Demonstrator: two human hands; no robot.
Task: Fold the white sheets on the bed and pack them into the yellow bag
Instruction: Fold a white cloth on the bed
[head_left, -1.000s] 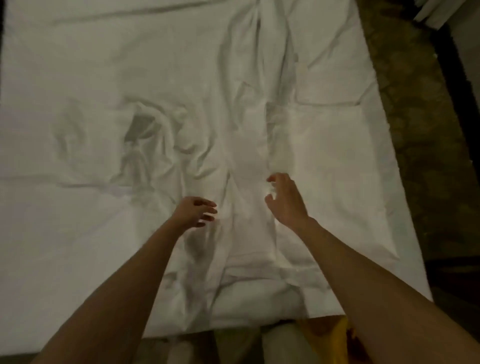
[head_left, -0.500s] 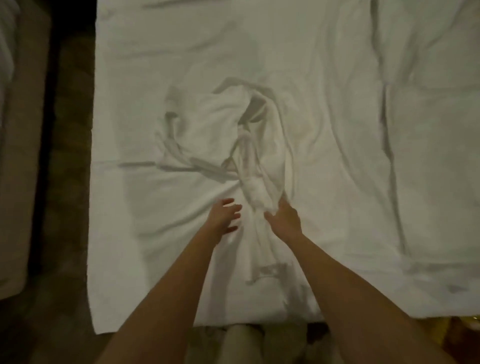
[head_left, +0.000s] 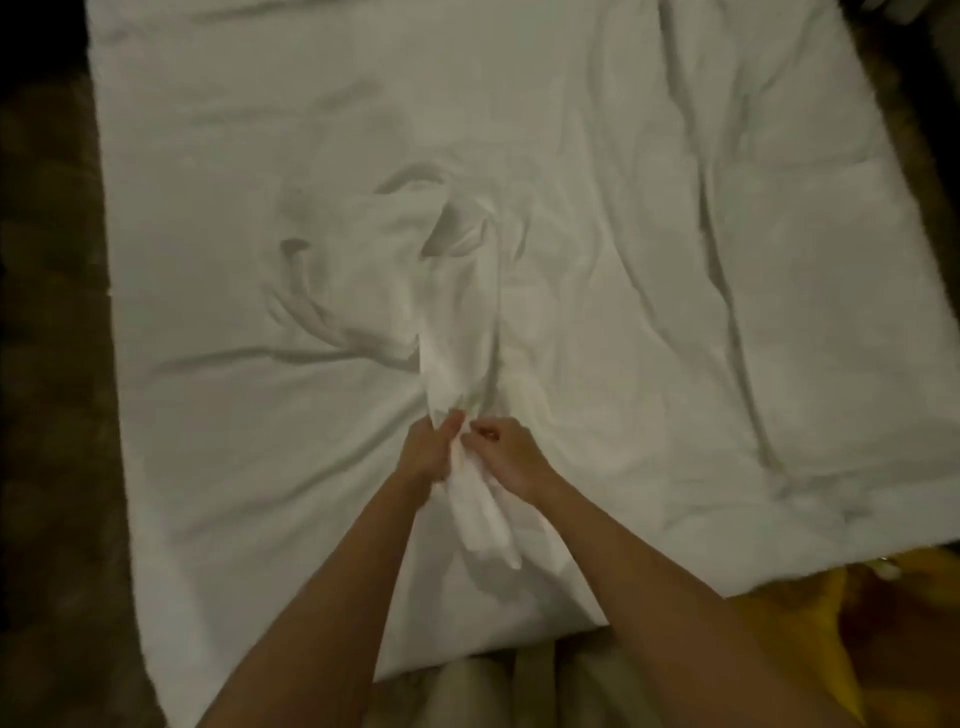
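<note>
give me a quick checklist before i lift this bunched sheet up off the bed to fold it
1. Left hand grips the bunched sheet: ok.
2. Right hand grips the same bunch, close beside the left: ok.
3. Sheet spread flat for folding: not ok, it is gathered into a twisted ridge running away from the hands.
4. Bunched sheet is separate from the layer covering the bed: cannot tell, all white and dim.
5. Yellow bag within sight, on the floor at the bed's near right corner: ok.
6. Bag mouth open and ready: cannot tell, only part shows.
</note>
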